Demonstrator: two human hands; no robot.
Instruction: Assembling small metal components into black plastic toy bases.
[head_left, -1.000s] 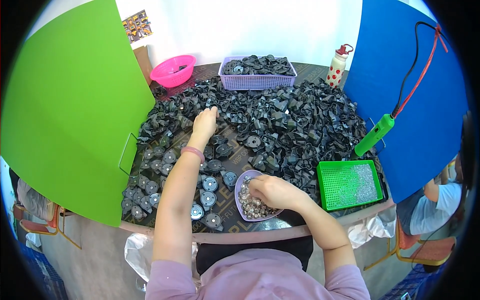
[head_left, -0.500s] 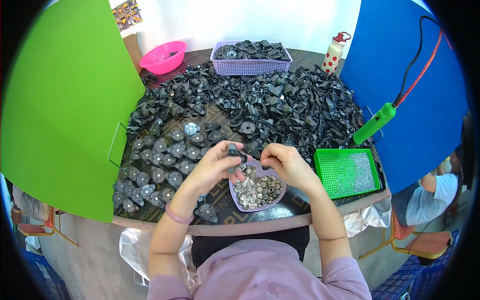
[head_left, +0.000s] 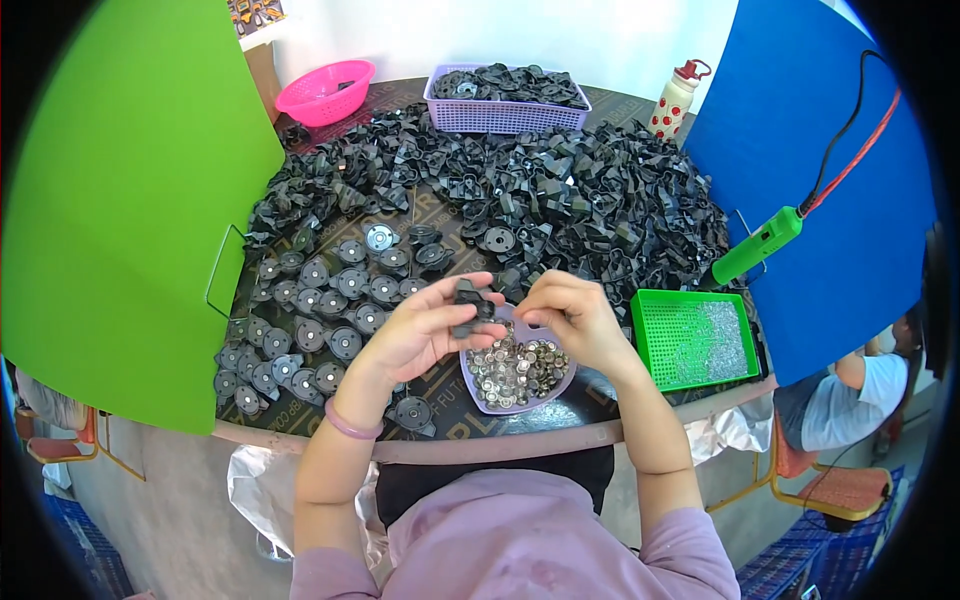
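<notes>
My left hand (head_left: 425,328) grips a small black plastic part (head_left: 470,303) above the table's near edge. My right hand (head_left: 570,318) is beside it, fingertips pinched at the same part; a small metal piece may be between them, but I cannot make it out. Directly under both hands sits a purple heart-shaped dish (head_left: 515,372) full of small silvery round metal pieces. A big heap of black plastic parts (head_left: 540,205) covers the middle of the table. Round black parts (head_left: 330,300), laid flat in rows, lie to the left of my hands.
A green tray (head_left: 693,338) of tiny pieces sits to the right, with a green corded tool (head_left: 758,245) behind it. At the back stand a purple basket (head_left: 505,100) of black parts, a pink basket (head_left: 325,92) and a spotted bottle (head_left: 676,100). Green (head_left: 120,200) and blue (head_left: 810,170) panels flank the table. Another person (head_left: 850,400) sits at right.
My left hand has come back from the heap with a black part. My right hand has lifted out of the purple dish, and both hands have met above it.
</notes>
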